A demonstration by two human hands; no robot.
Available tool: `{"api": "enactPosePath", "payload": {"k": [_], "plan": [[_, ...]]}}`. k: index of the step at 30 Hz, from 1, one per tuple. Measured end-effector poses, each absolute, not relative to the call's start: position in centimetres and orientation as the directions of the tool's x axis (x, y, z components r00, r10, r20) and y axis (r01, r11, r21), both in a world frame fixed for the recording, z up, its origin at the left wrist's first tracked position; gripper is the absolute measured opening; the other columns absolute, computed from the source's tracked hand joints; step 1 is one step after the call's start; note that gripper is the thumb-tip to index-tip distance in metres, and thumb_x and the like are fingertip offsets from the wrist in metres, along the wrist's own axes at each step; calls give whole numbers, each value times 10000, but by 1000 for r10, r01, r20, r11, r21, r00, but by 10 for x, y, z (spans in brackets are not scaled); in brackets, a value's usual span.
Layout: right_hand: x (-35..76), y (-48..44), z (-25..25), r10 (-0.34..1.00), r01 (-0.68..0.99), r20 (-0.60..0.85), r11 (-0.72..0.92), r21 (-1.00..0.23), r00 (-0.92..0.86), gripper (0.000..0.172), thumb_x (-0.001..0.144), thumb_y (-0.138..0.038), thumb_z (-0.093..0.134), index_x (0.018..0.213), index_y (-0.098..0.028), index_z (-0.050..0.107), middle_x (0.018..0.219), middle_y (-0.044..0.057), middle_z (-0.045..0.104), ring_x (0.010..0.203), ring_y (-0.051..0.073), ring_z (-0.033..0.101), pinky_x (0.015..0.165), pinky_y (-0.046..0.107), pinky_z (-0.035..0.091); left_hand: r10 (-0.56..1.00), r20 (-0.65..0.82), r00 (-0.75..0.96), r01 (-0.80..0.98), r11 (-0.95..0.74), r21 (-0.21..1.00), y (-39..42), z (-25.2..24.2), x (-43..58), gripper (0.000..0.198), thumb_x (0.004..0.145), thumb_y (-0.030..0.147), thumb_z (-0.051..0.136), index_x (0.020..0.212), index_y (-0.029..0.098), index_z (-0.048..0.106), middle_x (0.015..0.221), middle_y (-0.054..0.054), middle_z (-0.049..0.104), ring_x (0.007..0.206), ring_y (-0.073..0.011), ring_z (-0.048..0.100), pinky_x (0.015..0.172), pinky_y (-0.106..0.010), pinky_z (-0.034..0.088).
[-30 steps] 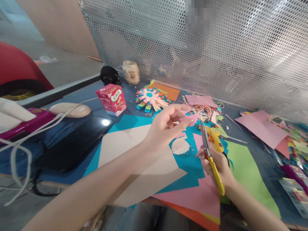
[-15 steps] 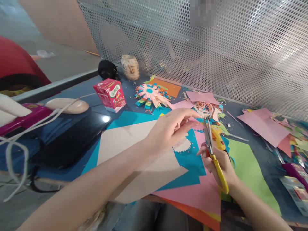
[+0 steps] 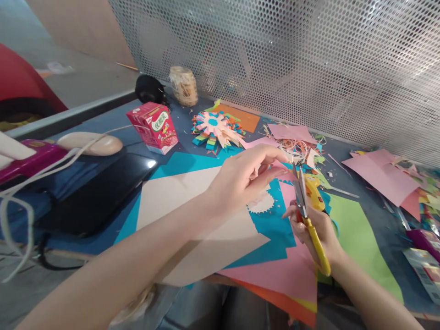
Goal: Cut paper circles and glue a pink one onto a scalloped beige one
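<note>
Between the fingertips of my left hand (image 3: 245,178) is a small piece of pink paper (image 3: 282,170), mostly covered by the hand. My right hand (image 3: 314,224) is wrapped round the yellow handle of the scissors (image 3: 316,247); their blades point up and stand slightly apart beside the pink piece. Below my left hand a white paper disc with a toothed edge (image 3: 261,202) lies on blue paper (image 3: 273,231). A large cream sheet (image 3: 182,201) lies under my left forearm. A yellow glue gun (image 3: 313,192) is partly hidden behind my right hand.
A layered paper flower (image 3: 215,126), a pink drink box (image 3: 154,128) and a jar (image 3: 184,86) stand farther back. On the left are a black tablet-like object (image 3: 99,197) and white cables. Green paper (image 3: 357,243), pink sheets and scraps lie right, before a perforated metal screen (image 3: 257,59).
The view has shifted slightly. Both hands remain close together, with the pink piece and scissors still held; the blades appear a little farther apart.
</note>
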State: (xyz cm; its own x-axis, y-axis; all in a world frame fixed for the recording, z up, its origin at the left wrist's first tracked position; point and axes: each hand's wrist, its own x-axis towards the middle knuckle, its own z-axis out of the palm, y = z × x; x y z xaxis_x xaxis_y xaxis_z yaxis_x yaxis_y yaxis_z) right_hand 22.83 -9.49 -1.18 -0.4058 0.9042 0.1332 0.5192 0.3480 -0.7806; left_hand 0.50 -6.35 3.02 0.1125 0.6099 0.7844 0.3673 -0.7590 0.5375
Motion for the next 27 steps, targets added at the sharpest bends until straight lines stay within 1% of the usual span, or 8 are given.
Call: {"api": "enactPosePath", "payload": {"k": [4,7,10,15,21,24,27], "plan": [[232,-94,-15,902,535,126,352,-768,-413,523,892,-650,407,878,-166,605,549,-38,418,443,101,372,418,241,341,569,815,111,382,-781,494,-62,29,5,71,888,213,624,952,186,636,728,16,652,620,-75,597,505,-148,445],[233,-93,-16,899,530,128,357,-769,-420,496,894,-634,419,875,-170,595,569,-32,433,468,106,383,432,244,341,570,815,108,381,-781,495,-62,29,5,62,887,215,625,942,187,636,737,10,660,625,-78,605,501,-151,447],[233,-93,-15,890,524,160,388,-758,-427,480,899,-623,420,864,-176,589,586,-29,441,488,110,405,465,253,359,569,815,112,363,-787,499,-62,29,4,63,889,202,621,947,181,633,743,8,665,636,-81,614,504,-153,450],[231,-94,-14,876,487,174,403,-775,-449,469,911,-619,406,912,-181,575,600,-45,420,485,102,393,472,252,347,565,818,110,344,-794,502,-62,30,4,62,876,167,633,937,171,630,775,8,686,637,-75,613,515,-155,453],[231,-92,-13,875,515,184,420,-747,-448,489,903,-645,405,886,-185,569,621,-32,446,508,108,400,481,253,342,577,808,118,329,-790,517,-63,32,5,47,881,155,622,926,165,628,766,3,695,628,-80,610,511,-165,452],[231,-92,-12,873,536,193,435,-723,-448,513,903,-663,379,823,-189,558,624,-19,473,511,114,414,495,264,347,585,802,126,335,-786,520,-64,32,5,50,877,146,624,920,169,631,780,2,705,624,-81,611,510,-169,450],[230,-91,-12,872,551,198,443,-707,-447,519,899,-669,373,796,-192,552,602,-21,465,494,118,399,483,268,338,581,803,136,344,-787,511,-65,33,5,48,872,129,626,903,166,631,797,4,715,611,-74,605,502,-167,441]]}}
